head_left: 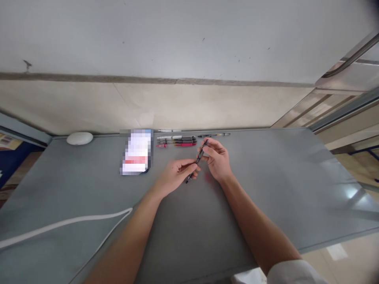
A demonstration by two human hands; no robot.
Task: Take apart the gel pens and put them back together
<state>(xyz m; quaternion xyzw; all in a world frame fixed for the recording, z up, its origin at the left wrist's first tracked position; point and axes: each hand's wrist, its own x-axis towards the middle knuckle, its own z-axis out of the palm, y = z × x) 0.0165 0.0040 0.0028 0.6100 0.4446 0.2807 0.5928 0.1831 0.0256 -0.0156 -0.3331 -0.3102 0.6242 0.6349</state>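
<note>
A black pen [199,158] slants between my two hands above the grey tabletop [189,228]. My left hand [177,174] pinches its lower part between thumb and fingers. Higher up, my right hand [217,157] grips the other end, thumb pressed along the barrel. Just beyond my hands lie several pens in a row, among them a red pen [185,144] and a white one [170,137]. A thin pen or refill [219,135] rests behind my right hand. Whether the held pen is whole or in two parts, I cannot tell.
Left of the pens lies a phone [136,152] with its screen lit and blurred. A white rounded case [79,138] sits near the back left corner. The white cable [74,221] crosses the table's left front. Behind the table rises a wall [189,104].
</note>
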